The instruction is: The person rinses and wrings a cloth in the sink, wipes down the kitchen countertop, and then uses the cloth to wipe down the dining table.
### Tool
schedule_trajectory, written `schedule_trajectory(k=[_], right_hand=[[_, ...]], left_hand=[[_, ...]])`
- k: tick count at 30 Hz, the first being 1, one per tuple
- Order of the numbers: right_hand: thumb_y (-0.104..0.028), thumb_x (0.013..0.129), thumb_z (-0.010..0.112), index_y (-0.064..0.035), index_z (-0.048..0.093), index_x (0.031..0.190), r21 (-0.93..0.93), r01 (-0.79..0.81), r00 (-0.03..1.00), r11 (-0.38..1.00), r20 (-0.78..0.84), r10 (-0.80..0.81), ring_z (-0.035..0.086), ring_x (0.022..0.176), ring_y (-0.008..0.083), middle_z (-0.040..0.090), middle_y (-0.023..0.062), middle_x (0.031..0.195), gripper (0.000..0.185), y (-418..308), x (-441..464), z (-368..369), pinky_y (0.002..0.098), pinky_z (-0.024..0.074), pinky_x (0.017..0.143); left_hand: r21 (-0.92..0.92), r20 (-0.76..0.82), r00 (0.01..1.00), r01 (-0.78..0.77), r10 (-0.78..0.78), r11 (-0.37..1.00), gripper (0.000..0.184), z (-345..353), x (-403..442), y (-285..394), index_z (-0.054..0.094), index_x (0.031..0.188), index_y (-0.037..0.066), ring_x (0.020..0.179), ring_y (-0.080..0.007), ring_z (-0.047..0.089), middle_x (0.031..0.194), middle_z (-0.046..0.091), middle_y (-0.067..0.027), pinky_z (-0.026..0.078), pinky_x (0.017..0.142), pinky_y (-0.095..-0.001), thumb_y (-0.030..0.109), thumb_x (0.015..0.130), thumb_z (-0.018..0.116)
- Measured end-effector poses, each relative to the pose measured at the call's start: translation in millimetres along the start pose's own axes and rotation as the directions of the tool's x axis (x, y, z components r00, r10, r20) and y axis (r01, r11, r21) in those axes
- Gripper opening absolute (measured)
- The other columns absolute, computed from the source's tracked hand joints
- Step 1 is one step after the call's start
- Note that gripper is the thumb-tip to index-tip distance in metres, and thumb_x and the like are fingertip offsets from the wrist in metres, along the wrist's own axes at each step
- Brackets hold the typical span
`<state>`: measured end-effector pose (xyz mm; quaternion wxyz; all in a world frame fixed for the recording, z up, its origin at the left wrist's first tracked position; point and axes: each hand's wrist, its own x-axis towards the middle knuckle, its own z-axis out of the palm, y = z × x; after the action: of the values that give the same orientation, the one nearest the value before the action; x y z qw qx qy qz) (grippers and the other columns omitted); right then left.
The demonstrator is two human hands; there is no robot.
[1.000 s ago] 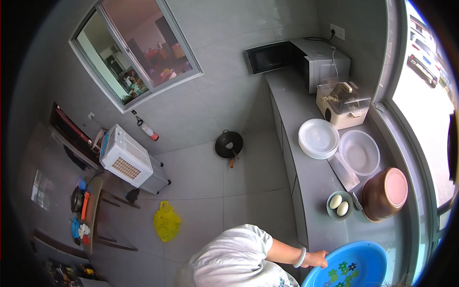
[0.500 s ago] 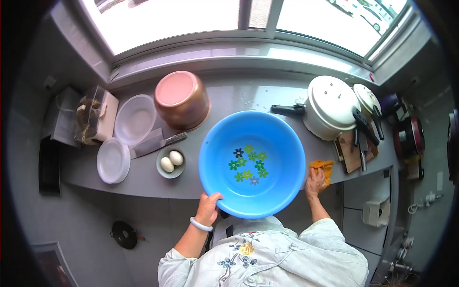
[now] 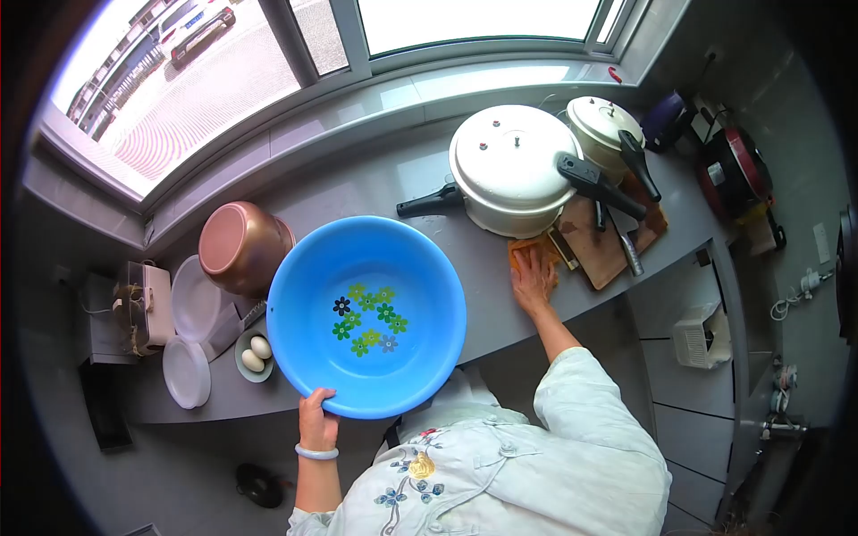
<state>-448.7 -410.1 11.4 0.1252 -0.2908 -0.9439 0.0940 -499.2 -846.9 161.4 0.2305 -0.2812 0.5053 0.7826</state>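
My left hand [image 3: 319,420], with a pale bracelet at the wrist, grips the near rim of a blue basin [image 3: 366,313] with flower prints inside. The basin overlaps the counter's front edge. My right hand [image 3: 534,279] lies with fingers spread on an orange cloth [image 3: 548,250] on the counter, just below a large white pressure cooker [image 3: 516,165]. Left of the basin, a small bowl [image 3: 255,372] holds two pale eggs [image 3: 256,355]. Right of my right hand is a wooden cutting board [image 3: 594,246] with knives on it.
An upturned brown pot [image 3: 243,248], clear plastic containers [image 3: 198,299] and a cleaver [image 3: 223,330] are at the left. A smaller pressure cooker [image 3: 603,129] and a red-black appliance [image 3: 737,174] stand at the right. The window sill [image 3: 349,112] runs behind the counter.
The view has swung right. My left hand still holds the basin, now nearer the eggs and brown pot. My right hand and the cloth have moved from the counter's front edge up beside the large cooker.
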Motion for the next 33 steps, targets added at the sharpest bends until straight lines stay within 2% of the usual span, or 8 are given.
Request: schedule_trajectory(k=[4,6,15,19,21,25,31,33], right_hand=[[-0.029,0.082,0.053,-0.0197,0.048,0.122,0.013,0.0,0.999,1.0,-0.04,0.001,0.023,0.129,0.0346,0.031,0.0114,0.136,0.042,-15,10,21,0.0498,0.0204,0.102],[-0.029,0.082,0.052,-0.019,0.047,0.123,0.075,0.108,0.991,0.991,0.071,-0.114,0.021,0.13,0.0347,0.032,0.0117,0.135,0.042,-27,7,18,0.0491,0.02,0.102],[-0.032,0.083,0.05,-0.0156,0.045,0.124,0.134,0.228,0.966,0.964,0.093,-0.241,0.018,0.131,0.0351,0.03,0.0162,0.136,0.045,-103,38,37,0.0478,0.016,0.105],[-0.032,0.082,0.051,-0.0144,0.046,0.123,0.164,0.295,0.942,0.941,0.115,-0.315,0.018,0.131,0.0356,0.03,0.016,0.136,0.044,-118,53,42,0.0471,0.0162,0.105],[-0.033,0.08,0.053,-0.0157,0.048,0.121,0.203,0.379,0.915,0.903,0.066,-0.398,0.02,0.131,0.0349,0.031,0.016,0.136,0.045,-122,63,50,0.0463,0.0171,0.104],[-0.033,0.079,0.056,-0.0182,0.05,0.12,0.275,0.378,0.904,0.884,0.099,-0.417,0.021,0.131,0.0324,0.033,0.0137,0.136,0.044,-131,81,55,0.0448,0.0163,0.105],[-0.029,0.077,0.058,-0.0201,0.053,0.116,0.288,0.503,0.835,0.815,0.083,-0.545,0.025,0.13,0.0289,0.038,0.0109,0.131,0.04,-155,83,64,0.045,0.0189,0.104],[-0.027,0.078,0.057,-0.0189,0.053,0.116,0.286,0.668,0.706,0.687,0.048,-0.706,0.029,0.127,0.0283,0.041,0.012,0.129,0.039,-161,68,59,0.0439,0.0217,0.102]], left_hand=[[-0.023,-0.025,0.999,-0.022,0.022,0.999,0.031,-13,2,-5,0.05,0.099,-0.003,0.093,-0.0251,0.054,0.097,0.053,-0.0114,0.046,0.085,-0.0418,-0.004,0.068,0.053],[-0.093,-0.037,0.999,-0.011,0.007,0.996,0.033,-9,-4,-3,0.048,0.101,-0.002,0.095,-0.0263,0.053,0.099,0.052,-0.0112,0.046,0.086,-0.0427,-0.005,0.068,0.052],[-0.207,-0.075,0.997,-0.014,-0.002,0.978,0.043,-9,-18,-4,0.044,0.11,0.0,0.1,-0.0292,0.052,0.105,0.051,-0.0128,0.045,0.089,-0.0457,-0.004,0.068,0.051],[-0.22,-0.086,0.996,0.003,-0.022,0.976,0.045,-10,-20,-7,0.043,0.112,0.0,0.102,-0.0298,0.051,0.107,0.05,-0.0131,0.044,0.09,-0.0466,-0.004,0.068,0.05],[-0.223,-0.094,0.995,-0.001,-0.02,0.975,0.047,-10,-21,-9,0.043,0.113,0.0,0.103,-0.03,0.05,0.109,0.05,-0.0131,0.043,0.091,-0.0471,-0.004,0.067,0.05],[-0.23,-0.098,0.995,0.004,-0.028,0.973,0.048,-4,-25,-9,0.043,0.114,0.0,0.104,-0.03,0.05,0.11,0.05,-0.0132,0.042,0.092,-0.0467,-0.004,0.067,0.051],[-0.257,-0.123,0.992,-0.008,-0.024,0.966,0.045,-3,-23,-13,0.045,0.112,0.0,0.101,-0.0287,0.05,0.107,0.051,-0.0125,0.042,0.09,-0.0443,-0.003,0.067,0.052],[-0.26,-0.129,0.992,-0.02,-0.014,0.965,0.044,-2,-23,-13,0.046,0.111,0.0,0.101,-0.0284,0.05,0.107,0.051,-0.0124,0.042,0.091,-0.0445,-0.003,0.067,0.053]])
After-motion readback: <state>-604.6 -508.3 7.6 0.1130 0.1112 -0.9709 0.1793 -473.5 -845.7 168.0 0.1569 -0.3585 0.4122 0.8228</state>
